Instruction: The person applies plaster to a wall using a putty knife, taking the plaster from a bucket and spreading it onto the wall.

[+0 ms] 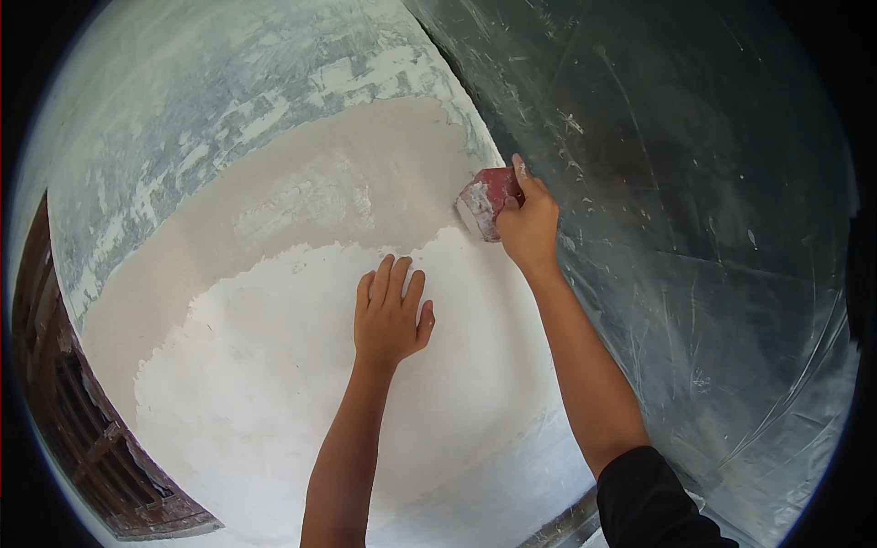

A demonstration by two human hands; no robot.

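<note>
My right hand (532,226) grips a small red hand tool (491,194), flat and block-like, smeared with white plaster. Its pale edge is at the wall's right side, over the grey-beige band. The fingers wrapped behind it are partly hidden, so its full shape does not show. Lower and to the left, my left hand (388,320) is open, fingers stretched out, palm toward the white part of the wall (301,365). Its fingertips reach near the ragged border where the white meets the beige band (402,146). Whether the palm presses on the wall I cannot tell.
Dark plastic sheeting (694,219), creased and spotted with white, hangs along the right. A brown slatted wooden frame (100,447) borders the wall at lower left. Above the beige band, the wall is bluish grey with patchy white (228,82).
</note>
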